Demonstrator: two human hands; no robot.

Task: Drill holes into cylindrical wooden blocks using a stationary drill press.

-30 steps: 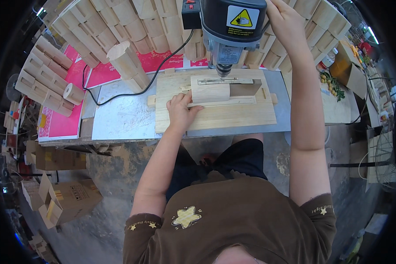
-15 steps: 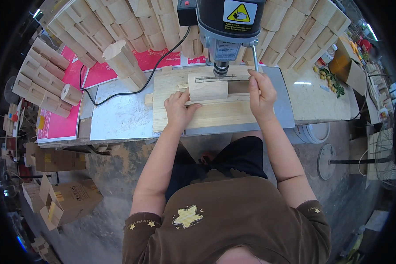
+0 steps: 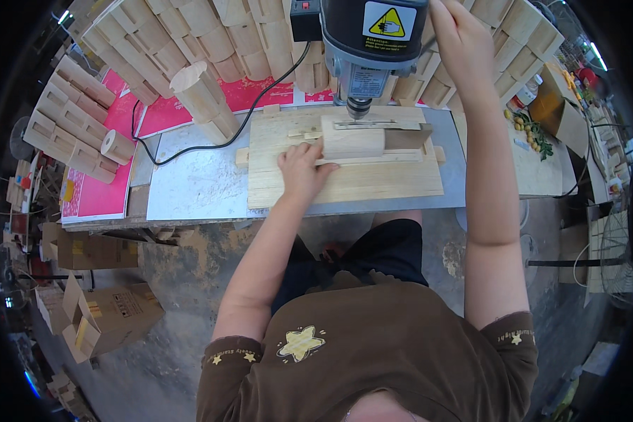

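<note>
A pale wooden cylinder (image 3: 354,142) lies on its side in the channel of a flat wooden jig (image 3: 281,188), beneath the chuck (image 3: 359,107) of a drill press (image 3: 366,56). My left hand (image 3: 304,167) grips the cylinder's left end, fingers at the end and thumb along the near side. A narrow slotted strip (image 3: 359,125) runs along the cylinder's top under the chuck; the bit's tip is too small to make out. Raised beside the motor housing, my right hand (image 3: 463,34) is closed around the press's feed lever (image 3: 427,45), whose outer end it hides.
Slotted wooden cylinders (image 3: 246,42) stand stacked along the back, with others (image 3: 70,133) at the left. One cylinder (image 3: 202,98) stands apart, near a black cable (image 3: 211,149) crossing the bench. Leafy fruit (image 3: 531,133) lies at the right. Cardboard boxes (image 3: 119,320) sit on the floor.
My right hand has swung the feed lever up and away from me, to the upper right. My left hand and the wooden cylinder have shifted right along the jig.
</note>
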